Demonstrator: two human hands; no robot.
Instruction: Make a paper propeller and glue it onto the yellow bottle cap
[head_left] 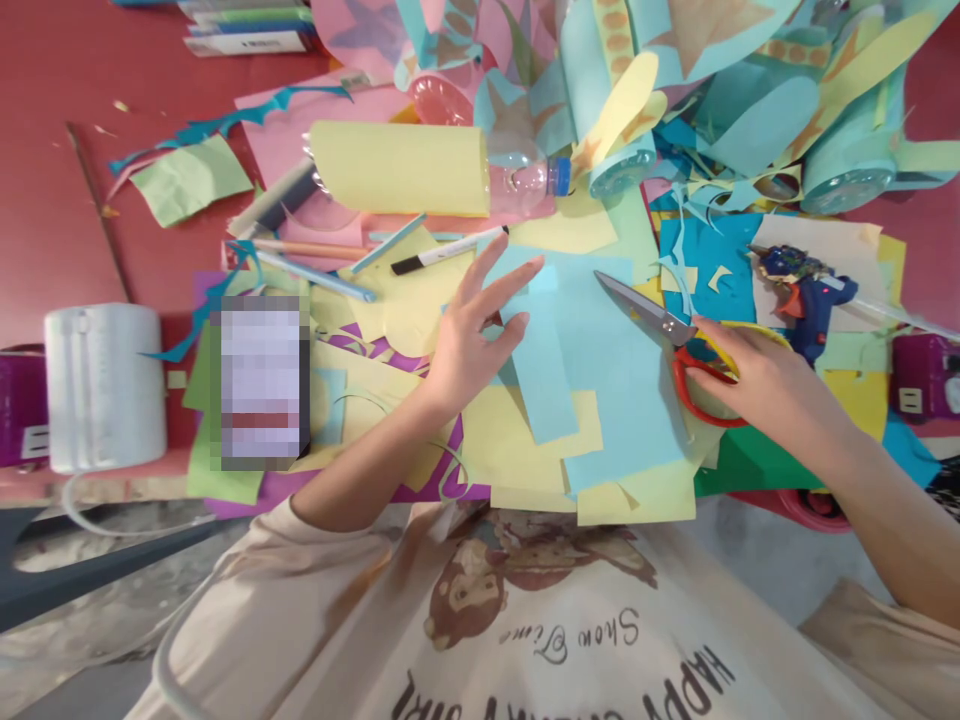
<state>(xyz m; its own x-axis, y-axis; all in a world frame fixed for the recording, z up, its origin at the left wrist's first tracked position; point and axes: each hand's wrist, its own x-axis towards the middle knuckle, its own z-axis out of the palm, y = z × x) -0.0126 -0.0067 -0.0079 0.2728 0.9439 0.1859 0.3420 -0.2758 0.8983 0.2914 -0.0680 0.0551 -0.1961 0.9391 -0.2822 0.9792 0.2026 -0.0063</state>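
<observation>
My left hand [480, 335] hovers at or just above the papers, its fingers spread and nothing in them. Beneath and beside its fingertips lie a light blue strip [546, 385] and a larger light blue sheet [607, 340]. To the right, my right hand [757, 375] has its fingers on the red and yellow handles of the scissors [649, 312], whose blades look closed and point up and left. Above my left hand are a black and white marker [450, 250] and a clear bottle [525, 182] wrapped in yellow paper [401, 168], lying on its side.
A blurred-out phone-like device [262, 380] and a white box [105, 388] sit on the left. A blue glue gun [814, 310] rests on the right. Paper-covered bottles [851, 160] and cut-outs crowd the back. Paper scraps cover the middle.
</observation>
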